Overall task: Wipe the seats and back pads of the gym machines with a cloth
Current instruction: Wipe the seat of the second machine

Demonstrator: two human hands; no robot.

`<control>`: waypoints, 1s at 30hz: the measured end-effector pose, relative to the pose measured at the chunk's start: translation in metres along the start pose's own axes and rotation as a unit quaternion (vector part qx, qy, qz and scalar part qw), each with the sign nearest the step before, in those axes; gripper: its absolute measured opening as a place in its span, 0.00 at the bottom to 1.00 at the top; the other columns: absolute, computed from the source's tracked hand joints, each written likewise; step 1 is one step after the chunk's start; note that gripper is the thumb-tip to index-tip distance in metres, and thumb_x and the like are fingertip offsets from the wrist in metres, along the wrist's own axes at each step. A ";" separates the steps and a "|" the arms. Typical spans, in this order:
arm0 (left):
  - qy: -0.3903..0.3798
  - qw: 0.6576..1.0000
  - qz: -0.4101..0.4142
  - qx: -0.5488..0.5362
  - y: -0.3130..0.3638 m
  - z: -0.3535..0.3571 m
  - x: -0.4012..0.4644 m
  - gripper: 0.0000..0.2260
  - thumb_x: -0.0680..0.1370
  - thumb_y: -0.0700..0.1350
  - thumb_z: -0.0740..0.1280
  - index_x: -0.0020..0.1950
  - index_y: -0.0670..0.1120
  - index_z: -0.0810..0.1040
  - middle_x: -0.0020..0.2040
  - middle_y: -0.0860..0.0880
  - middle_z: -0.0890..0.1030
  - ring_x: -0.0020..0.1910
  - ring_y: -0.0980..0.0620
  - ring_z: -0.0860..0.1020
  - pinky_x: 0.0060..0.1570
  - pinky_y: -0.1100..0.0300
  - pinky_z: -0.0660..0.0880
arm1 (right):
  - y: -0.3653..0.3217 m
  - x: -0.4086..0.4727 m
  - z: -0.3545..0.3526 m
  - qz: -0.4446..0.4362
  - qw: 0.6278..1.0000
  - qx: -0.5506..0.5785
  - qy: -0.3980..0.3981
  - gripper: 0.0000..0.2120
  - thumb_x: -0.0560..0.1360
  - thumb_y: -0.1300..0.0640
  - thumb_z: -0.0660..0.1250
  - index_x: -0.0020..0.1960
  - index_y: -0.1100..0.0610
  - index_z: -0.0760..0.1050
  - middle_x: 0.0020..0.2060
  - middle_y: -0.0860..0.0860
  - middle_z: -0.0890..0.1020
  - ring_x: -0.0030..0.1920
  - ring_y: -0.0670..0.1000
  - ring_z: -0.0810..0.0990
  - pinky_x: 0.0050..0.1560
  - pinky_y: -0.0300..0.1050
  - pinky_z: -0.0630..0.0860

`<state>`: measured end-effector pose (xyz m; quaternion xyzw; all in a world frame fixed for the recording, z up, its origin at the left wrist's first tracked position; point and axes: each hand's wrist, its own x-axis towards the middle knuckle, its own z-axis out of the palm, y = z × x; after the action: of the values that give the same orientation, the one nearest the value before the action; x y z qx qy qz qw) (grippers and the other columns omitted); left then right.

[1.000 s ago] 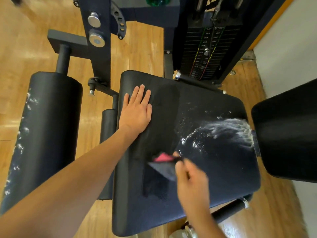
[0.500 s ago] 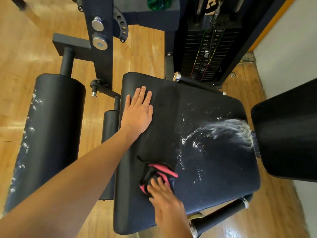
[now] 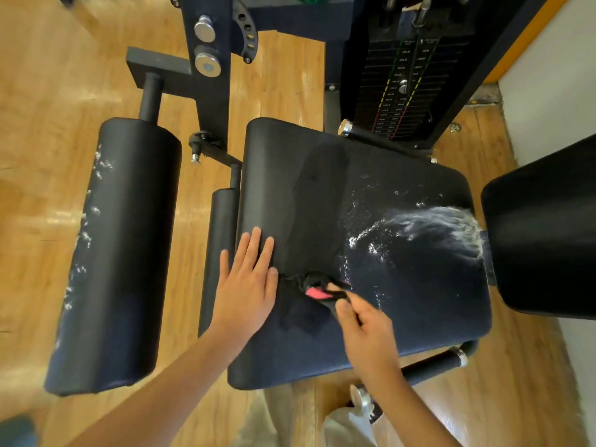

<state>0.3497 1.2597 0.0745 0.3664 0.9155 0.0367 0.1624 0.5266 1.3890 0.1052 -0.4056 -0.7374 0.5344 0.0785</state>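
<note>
1. Both hands sit on the seat (image 3: 403,317): my left hand (image 3: 246,287) lies flat, fingers straight; my right hand (image 3: 362,329) pinches the cloth (image 3: 306,300).
2. I judge the seat's left strip wiped; white foam (image 3: 429,229) remains at right.
3. Roller pad (image 3: 125,253) shows flecks, untouched.

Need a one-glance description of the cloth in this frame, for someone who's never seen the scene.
Find the big black seat pad in the middle, in front of the weight stack. Near its front left part, the right hand pinches a crumpled cloth, just right of the flat left hand. It is the only soft bunched thing there: black with a pink patch, unlike the white foam streaks to its right.
</note>
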 end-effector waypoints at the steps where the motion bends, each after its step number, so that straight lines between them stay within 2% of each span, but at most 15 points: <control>1: -0.012 1.000 -0.016 0.001 -0.004 0.009 -0.015 0.26 0.85 0.57 0.39 0.83 0.55 0.40 0.83 0.54 0.37 0.81 0.53 0.34 0.81 0.44 0.44 | -0.004 0.004 -0.007 0.005 0.999 0.002 0.031 0.14 0.81 0.58 0.62 0.42 0.42 0.75 0.23 0.43 0.71 0.27 0.43 0.68 0.29 0.34 0.63; 2: -0.018 0.999 -0.027 -0.012 -0.005 0.017 -0.026 0.26 0.84 0.58 0.38 0.82 0.56 0.38 0.82 0.55 0.34 0.81 0.53 0.33 0.81 0.44 0.45 | -0.007 0.009 -0.014 0.014 0.998 0.009 0.063 0.17 0.82 0.58 0.61 0.35 0.45 0.70 0.24 0.44 0.71 0.27 0.43 0.67 0.29 0.35 0.63; 4: -0.007 0.997 -0.042 -0.061 -0.004 0.027 -0.033 0.25 0.84 0.58 0.36 0.82 0.57 0.38 0.82 0.56 0.33 0.81 0.54 0.32 0.82 0.46 0.46 | -0.014 0.024 -0.026 0.022 0.991 0.037 0.127 0.19 0.82 0.57 0.60 0.32 0.54 0.65 0.25 0.47 0.68 0.28 0.44 0.65 0.31 0.43 0.64; 6: 0.009 0.995 -0.049 -0.085 -0.002 0.032 -0.032 0.25 0.84 0.59 0.36 0.82 0.57 0.40 0.82 0.56 0.35 0.81 0.55 0.33 0.81 0.48 0.45 | -0.019 0.043 -0.030 0.001 0.987 0.033 0.154 0.15 0.82 0.56 0.59 0.39 0.60 0.73 0.29 0.44 0.72 0.30 0.43 0.67 0.35 0.44 0.65; 7: 0.010 0.995 -0.050 -0.086 -0.002 0.033 -0.031 0.25 0.84 0.59 0.37 0.82 0.57 0.40 0.82 0.56 0.35 0.80 0.56 0.32 0.81 0.49 0.45 | -0.018 0.052 -0.027 -0.007 0.990 0.014 0.141 0.13 0.83 0.56 0.59 0.48 0.59 0.79 0.36 0.45 0.79 0.34 0.41 0.71 0.40 0.45 0.69; 9: 0.006 0.995 -0.043 -0.090 -0.004 0.032 -0.031 0.25 0.84 0.58 0.38 0.82 0.57 0.40 0.81 0.57 0.34 0.79 0.57 0.31 0.81 0.49 0.44 | -0.011 0.065 -0.010 -0.010 0.997 -0.033 0.068 0.16 0.83 0.56 0.59 0.67 0.56 0.76 0.59 0.53 0.82 0.51 0.43 0.78 0.56 0.48 0.74; 11: 0.010 0.993 -0.041 -0.108 -0.002 0.032 -0.031 0.26 0.84 0.57 0.39 0.82 0.56 0.41 0.82 0.57 0.34 0.79 0.58 0.30 0.80 0.48 0.44 | 0.006 0.064 0.014 -0.024 0.995 -0.093 -0.024 0.16 0.83 0.58 0.59 0.69 0.57 0.74 0.71 0.53 0.72 0.72 0.50 0.68 0.67 0.53 0.70; 13: 0.019 0.989 -0.060 -0.137 0.003 0.034 -0.030 0.27 0.84 0.55 0.40 0.84 0.55 0.44 0.82 0.56 0.36 0.80 0.57 0.32 0.81 0.45 0.44 | 0.018 0.052 0.030 -0.052 0.985 -0.158 -0.050 0.13 0.82 0.60 0.60 0.64 0.57 0.77 0.74 0.50 0.68 0.77 0.51 0.60 0.64 0.56 0.72; 16: 0.052 0.985 -0.074 -0.146 0.008 0.040 -0.030 0.26 0.85 0.51 0.45 0.84 0.53 0.49 0.84 0.55 0.41 0.82 0.55 0.37 0.81 0.41 0.50 | 0.036 0.025 0.035 -0.140 0.970 -0.196 -0.035 0.10 0.79 0.61 0.63 0.57 0.56 0.80 0.70 0.52 0.74 0.74 0.54 0.65 0.57 0.55 0.78; 18: 0.059 0.985 -0.077 -0.145 0.009 0.042 -0.030 0.26 0.85 0.50 0.46 0.85 0.53 0.49 0.85 0.53 0.43 0.83 0.53 0.39 0.80 0.40 0.51 | 0.048 -0.001 0.036 -0.196 0.959 -0.204 -0.033 0.10 0.77 0.61 0.63 0.54 0.56 0.81 0.66 0.53 0.77 0.73 0.53 0.65 0.58 0.54 0.78; 21: 0.060 0.987 -0.077 -0.131 0.011 0.041 -0.032 0.26 0.85 0.50 0.46 0.84 0.52 0.48 0.85 0.52 0.43 0.83 0.52 0.39 0.80 0.41 0.51 | 0.055 -0.036 0.037 -0.202 0.960 -0.181 -0.074 0.15 0.78 0.54 0.58 0.53 0.54 0.82 0.65 0.50 0.78 0.72 0.47 0.66 0.60 0.49 0.78; 24: 0.068 0.987 -0.076 -0.125 0.011 0.042 -0.032 0.26 0.85 0.50 0.46 0.84 0.54 0.47 0.85 0.53 0.43 0.83 0.52 0.40 0.80 0.42 0.52 | 0.042 -0.033 0.025 -0.143 0.980 -0.119 -0.076 0.17 0.77 0.50 0.57 0.56 0.51 0.82 0.60 0.41 0.80 0.63 0.40 0.75 0.53 0.36 0.77; 26: 0.068 0.988 -0.076 -0.118 0.010 0.044 -0.033 0.26 0.86 0.50 0.46 0.84 0.54 0.46 0.85 0.54 0.43 0.83 0.52 0.40 0.80 0.42 0.52 | 0.021 -0.014 0.007 -0.066 0.996 -0.045 -0.040 0.19 0.78 0.48 0.57 0.61 0.51 0.81 0.40 0.40 0.83 0.42 0.30 0.78 0.41 0.24 0.71; 28: 0.064 0.988 -0.076 -0.116 0.009 0.045 -0.033 0.26 0.86 0.50 0.46 0.84 0.54 0.46 0.85 0.54 0.43 0.83 0.52 0.40 0.80 0.42 0.52 | 0.001 0.015 -0.011 -0.026 0.999 -0.014 0.032 0.16 0.80 0.51 0.59 0.63 0.51 0.80 0.27 0.39 0.74 0.30 0.35 0.74 0.33 0.25 0.66; 30: 0.062 0.988 -0.076 -0.117 0.009 0.045 -0.032 0.26 0.85 0.51 0.45 0.84 0.54 0.47 0.85 0.53 0.44 0.83 0.51 0.41 0.80 0.41 0.53 | -0.016 0.050 -0.025 -0.015 0.996 -0.007 0.085 0.14 0.81 0.57 0.60 0.64 0.52 0.79 0.29 0.42 0.76 0.32 0.44 0.76 0.33 0.32 0.68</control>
<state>0.3920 1.2419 0.0425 0.2708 0.9385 0.1538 0.1491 0.4992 1.4394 0.1132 -0.4387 -0.7381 0.4914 0.1459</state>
